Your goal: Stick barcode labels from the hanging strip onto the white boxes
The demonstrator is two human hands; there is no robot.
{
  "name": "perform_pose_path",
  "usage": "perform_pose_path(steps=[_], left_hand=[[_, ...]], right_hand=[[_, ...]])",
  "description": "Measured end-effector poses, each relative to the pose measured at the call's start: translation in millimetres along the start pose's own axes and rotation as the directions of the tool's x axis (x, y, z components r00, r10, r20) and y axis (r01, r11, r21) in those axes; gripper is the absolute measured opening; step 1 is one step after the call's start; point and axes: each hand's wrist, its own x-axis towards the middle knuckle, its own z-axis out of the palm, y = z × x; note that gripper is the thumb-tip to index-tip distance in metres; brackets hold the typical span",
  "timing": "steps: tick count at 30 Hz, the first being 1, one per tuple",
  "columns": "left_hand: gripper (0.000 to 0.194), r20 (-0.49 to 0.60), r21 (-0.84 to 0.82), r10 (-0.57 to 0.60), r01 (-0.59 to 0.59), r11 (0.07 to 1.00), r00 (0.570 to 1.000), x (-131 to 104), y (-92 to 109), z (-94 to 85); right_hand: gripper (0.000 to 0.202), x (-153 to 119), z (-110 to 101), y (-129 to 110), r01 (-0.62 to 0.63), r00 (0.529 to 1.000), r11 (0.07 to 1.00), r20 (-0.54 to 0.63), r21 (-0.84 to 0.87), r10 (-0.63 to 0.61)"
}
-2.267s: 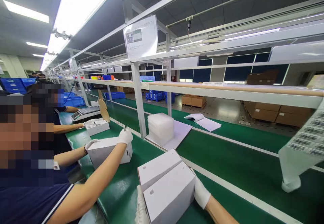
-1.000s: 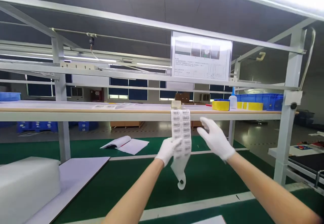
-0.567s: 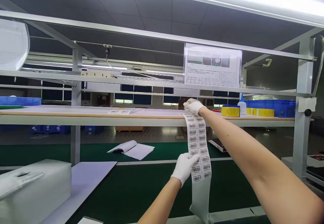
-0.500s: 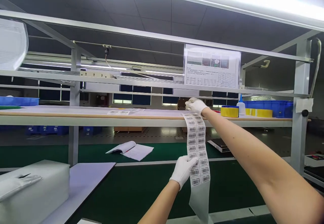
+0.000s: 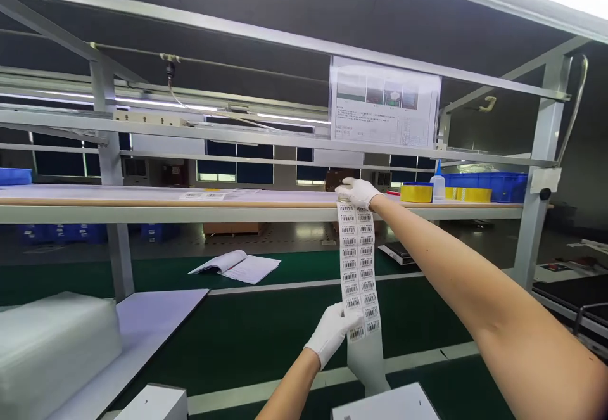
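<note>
Both hands hold label strip (image 5: 357, 268), tail cut off below.

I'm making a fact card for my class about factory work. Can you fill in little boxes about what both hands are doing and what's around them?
left hand: gloved, pinching the barcode label strip near its lower labels
right hand: gloved, resting on the strip's top end at the shelf
strip: hangs straight down from the shelf edge, two columns of barcodes
on shelf, right: yellow tape rolls, small bottle, blue bin
below: green belt, open booklet
overhead: instruction sheet
</note>
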Motion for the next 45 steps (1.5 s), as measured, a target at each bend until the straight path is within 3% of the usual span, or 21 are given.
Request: perform_pose_path(steps=[2,4,7,8,10,11,13,15,18,21,23,25,26,29,34,39,41,43,45], left_hand=[[0.049,0.022,0.016,-0.006,0.005,1.0,1.0,-10.1,-16.6,0.9],[0.05,0.011,0.036,-0.025,0.025,0.999,1.0,-22.0,-33.4,2.6],[0.048,-0.043,0.064,-0.024,0.027,0.998,0.999,-39.9,-48.0,7.5],[0.049,-0.061,0.07,-0.009,0.014,0.997,0.998,-45.0,-48.5,10.0],[0.053,-0.083,0.078,0.024,-0.018,0.997,0.996,-53.4,-43.0,17.1],[0.058,-0.085,0.078,0.044,-0.038,0.996,0.995,-56.7,-37.9,21.6],[0.077,-0.083,0.038,0.095,-0.092,0.995,0.992,-61.3,-26.4,32.1],[0.101,-0.095,-0.063,0.136,-0.142,0.988,0.986,-63.2,-16.7,42.4],[0.121,-0.141,-0.192,0.165,-0.191,0.963,0.976,-61.8,-10.4,51.4],[0.098,-0.134,-0.083,0.186,-0.199,0.977,0.973,-57.5,-10.7,49.6],[0.07,-0.152,0.074,0.183,-0.174,0.982,0.971,-54.5,-10.8,45.8],[0.05,-0.199,0.183,0.184,-0.148,0.972,0.963,-52.4,-9.0,43.2],[0.045,-0.21,0.202,0.185,-0.142,0.969,0.96,-51.8,-7.2,42.9],[0.037,-0.205,0.203,0.19,-0.149,0.968,0.96,-51.1,-0.5,44.5],[0.034,-0.167,0.138,0.202,-0.18,0.974,0.965,-48.1,2.0,45.4],[0.034,-0.144,0.107,0.182,-0.167,0.98,0.973,-44.4,-2.7,40.4],[0.045,-0.132,0.129,0.145,-0.128,0.983,0.981,-44.4,-2.2,36.4],[0.07,-0.097,0.195,0.101,-0.081,0.978,0.99,-44.5,-1.5,30.5],[0.092,-0.055,0.255,0.072,-0.056,0.965,0.996,-43.7,-2.8,23.6]], right_hand=[[0.058,-24.7,0.2,3.7,-0.012,0.993,1.0,-0.117,0.013,0.013],[0.055,-72.1,6.6,13.0,0.04,0.971,0.998,-0.239,0.039,-0.03],[0.044,-178.0,33.5,37.0,0.225,0.932,0.955,-0.327,0.191,-0.154],[0.043,-215.9,45.7,46.5,0.191,0.944,0.946,-0.315,0.261,-0.103],[0.051,-282.7,69.8,64.8,-0.047,0.981,0.924,-0.158,0.379,0.115],[0.06,-308.2,79.7,72.3,-0.185,0.973,0.875,-0.044,0.448,0.229],[0.08,-340.3,92.1,81.9,-0.389,0.92,0.739,0.192,0.551,0.341],[0.088,-351.3,94.2,84.7,-0.46,0.888,0.666,0.301,0.587,0.348],[0.078,-349.7,87.7,84.2,-0.439,0.898,0.698,0.255,0.566,0.358],[0.069,-349.0,84.3,84.5,-0.394,0.917,0.758,0.171,0.52,0.359],[0.06,-350.4,85.2,83.3,-0.263,0.949,0.872,-0.05,0.412,0.31],[0.046,-350.2,85.6,78.4,-0.055,0.948,0.974,-0.294,0.221,0.121],[0.04,-348.9,84.9,74.5,0.049,0.934,0.991,-0.357,0.128,-0.001],[0.03,-340.1,79.9,60.4,0.26,0.897,0.966,-0.369,-0.002,-0.242],[0.025,-322.1,75.7,48.5,0.361,0.861,0.932,-0.376,-0.019,-0.341],[0.022,-317.4,78.5,47.0,0.376,0.874,0.926,-0.321,-0.031,-0.366],[0.022,-326.0,75.5,45.5,0.361,0.888,0.932,-0.298,-0.023,-0.351],[0.018,-342.4,66.9,42.7,0.272,0.927,0.962,-0.277,0.034,-0.253],[0.015,-363.5,53.8,38.0,0.04,0.992,0.988,-0.127,0.149,-0.021]])
